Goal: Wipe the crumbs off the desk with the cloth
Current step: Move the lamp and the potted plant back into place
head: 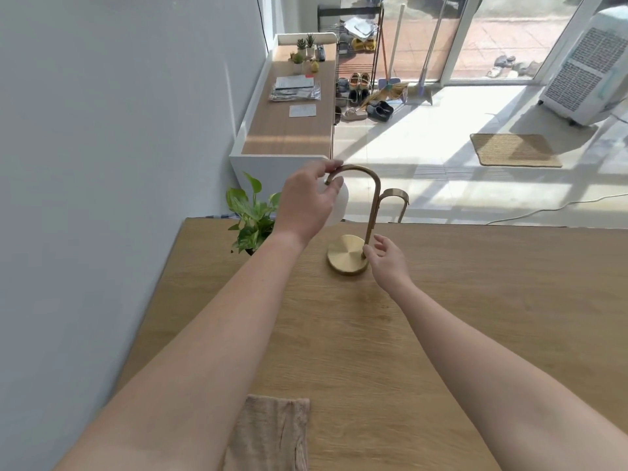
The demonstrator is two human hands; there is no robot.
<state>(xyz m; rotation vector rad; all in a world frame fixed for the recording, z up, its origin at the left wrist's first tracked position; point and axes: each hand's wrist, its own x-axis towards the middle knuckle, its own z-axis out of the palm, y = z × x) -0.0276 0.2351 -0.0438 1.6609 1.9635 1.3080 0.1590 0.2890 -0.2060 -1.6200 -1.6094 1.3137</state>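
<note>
Here left hand (307,202) grips lamp (353,226) | right hand (385,258) at stem | cloth (272,433) on desk (475,317)

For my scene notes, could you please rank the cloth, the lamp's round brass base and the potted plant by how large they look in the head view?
1. cloth, partly cut off by the frame and nearest the camera
2. potted plant
3. lamp's round brass base

The last two look close.

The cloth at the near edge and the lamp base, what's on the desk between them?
Nothing: in the head view, only bare desk between cloth and lamp base.
</note>
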